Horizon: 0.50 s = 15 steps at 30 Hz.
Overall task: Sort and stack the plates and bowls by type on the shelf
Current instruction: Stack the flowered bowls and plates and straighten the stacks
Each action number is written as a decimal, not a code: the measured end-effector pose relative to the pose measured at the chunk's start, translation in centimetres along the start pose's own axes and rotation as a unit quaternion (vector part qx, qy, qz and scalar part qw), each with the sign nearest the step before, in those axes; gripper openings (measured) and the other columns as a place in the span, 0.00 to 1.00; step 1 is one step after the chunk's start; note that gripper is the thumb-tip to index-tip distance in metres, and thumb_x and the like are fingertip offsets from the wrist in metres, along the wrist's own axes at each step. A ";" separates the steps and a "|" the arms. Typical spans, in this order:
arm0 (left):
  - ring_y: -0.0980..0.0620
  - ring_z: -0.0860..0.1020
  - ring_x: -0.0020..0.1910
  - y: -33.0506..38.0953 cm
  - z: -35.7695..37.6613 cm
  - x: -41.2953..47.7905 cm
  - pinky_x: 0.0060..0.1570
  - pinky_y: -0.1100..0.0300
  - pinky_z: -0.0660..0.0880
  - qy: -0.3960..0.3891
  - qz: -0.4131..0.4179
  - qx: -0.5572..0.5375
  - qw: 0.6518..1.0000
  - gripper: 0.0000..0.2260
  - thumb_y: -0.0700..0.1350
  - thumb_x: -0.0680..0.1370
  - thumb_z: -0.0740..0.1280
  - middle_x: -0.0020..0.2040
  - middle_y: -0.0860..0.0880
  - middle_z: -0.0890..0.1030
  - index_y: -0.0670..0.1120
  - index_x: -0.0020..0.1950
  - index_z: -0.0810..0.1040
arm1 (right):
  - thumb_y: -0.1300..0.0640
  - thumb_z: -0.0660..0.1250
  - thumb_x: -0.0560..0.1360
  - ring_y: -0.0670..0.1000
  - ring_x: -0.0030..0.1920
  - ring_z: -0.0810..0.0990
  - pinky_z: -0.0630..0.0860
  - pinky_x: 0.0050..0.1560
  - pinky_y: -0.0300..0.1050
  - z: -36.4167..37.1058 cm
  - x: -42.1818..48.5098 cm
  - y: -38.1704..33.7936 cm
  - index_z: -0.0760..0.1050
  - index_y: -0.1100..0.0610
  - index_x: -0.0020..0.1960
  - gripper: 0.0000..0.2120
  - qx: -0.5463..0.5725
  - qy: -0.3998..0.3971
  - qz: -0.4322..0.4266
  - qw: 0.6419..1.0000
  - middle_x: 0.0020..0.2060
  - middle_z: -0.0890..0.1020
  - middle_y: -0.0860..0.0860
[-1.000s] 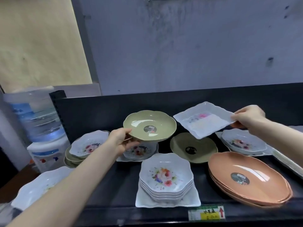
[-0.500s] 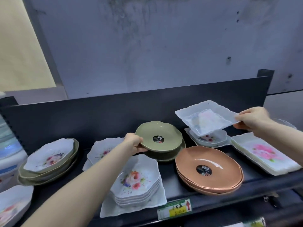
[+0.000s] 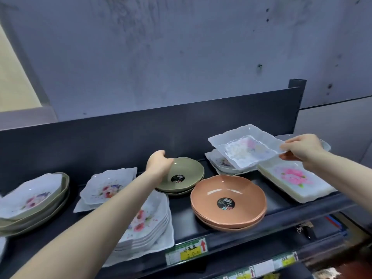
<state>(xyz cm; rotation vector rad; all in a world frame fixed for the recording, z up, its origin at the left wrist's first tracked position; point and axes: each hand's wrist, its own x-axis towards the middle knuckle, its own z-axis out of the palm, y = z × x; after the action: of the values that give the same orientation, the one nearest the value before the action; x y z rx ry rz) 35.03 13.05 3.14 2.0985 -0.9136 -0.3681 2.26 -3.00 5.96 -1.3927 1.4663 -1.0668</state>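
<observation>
- Salmon-orange bowls (image 3: 228, 188) are marked with a black sticker (image 3: 225, 202).
- An olive-green bowl (image 3: 188, 170) is seen behind them.
- The white square plate (image 3: 247, 150) above them is faintly flowered.
- White rectangular plates (image 3: 296, 179) beside them are printed pink.

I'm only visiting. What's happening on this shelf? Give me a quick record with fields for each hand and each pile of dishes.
left hand: fingers curled on the rim of the top green bowl, which sits on another green one
right hand: pinches a white square plate by its edge, held above the shelf
orange bowls: stacked, front middle
floral rectangular plates: stacked, right end
floral white bowls: stacked at the front, partly behind the left forearm
</observation>
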 end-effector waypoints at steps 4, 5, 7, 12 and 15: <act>0.43 0.76 0.40 7.2 4.4 -3.7 0.45 0.56 0.77 -0.171 -0.008 -0.285 0.943 0.10 0.40 0.78 0.64 0.40 0.45 0.69 0.48 0.38 0.68 | 0.71 0.69 0.70 0.50 0.18 0.79 0.80 0.30 0.41 -3.1 0.8 0.2 0.77 0.64 0.42 0.04 0.014 -0.006 0.009 1.000 0.35 0.79 0.59; 0.43 0.79 0.41 9.1 5.8 -4.7 0.48 0.55 0.79 -0.201 -0.017 -0.305 0.931 0.03 0.42 0.78 0.65 0.45 0.44 0.74 0.45 0.45 0.72 | 0.71 0.69 0.70 0.50 0.18 0.79 0.80 0.28 0.40 -4.0 1.0 0.2 0.77 0.64 0.42 0.04 0.016 -0.007 0.010 1.000 0.36 0.79 0.59; 0.43 0.81 0.43 11.9 8.9 -5.8 0.47 0.55 0.80 -0.227 -0.025 -0.321 0.919 0.08 0.41 0.77 0.67 0.50 0.42 0.78 0.39 0.53 0.76 | 0.72 0.68 0.70 0.52 0.19 0.80 0.80 0.26 0.40 -5.7 1.5 0.5 0.77 0.65 0.43 0.05 0.020 -0.014 0.010 1.000 0.34 0.79 0.60; 0.42 0.80 0.42 15.2 15.8 -6.7 0.32 0.61 0.82 -0.232 -0.063 -0.341 0.909 0.07 0.28 0.71 0.67 0.47 0.38 0.77 0.37 0.44 0.75 | 0.76 0.65 0.68 0.57 0.28 0.80 0.81 0.26 0.44 -10.0 4.0 3.2 0.79 0.67 0.47 0.11 -0.049 -0.015 -0.003 0.999 0.33 0.80 0.60; 0.47 0.78 0.32 15.9 19.0 -7.5 0.24 0.65 0.79 -0.246 -0.113 -0.306 0.913 0.08 0.27 0.72 0.67 0.42 0.38 0.77 0.37 0.39 0.73 | 0.74 0.66 0.66 0.57 0.30 0.81 0.83 0.37 0.49 -11.7 5.4 5.4 0.82 0.62 0.41 0.11 -0.165 -0.016 -0.011 0.986 0.32 0.82 0.58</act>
<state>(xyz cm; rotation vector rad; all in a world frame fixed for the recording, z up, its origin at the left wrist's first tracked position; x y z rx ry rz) 12.02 1.18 2.97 1.5384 -0.6963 -1.1852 -10.78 -7.87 4.16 -1.6492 1.6624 -0.8338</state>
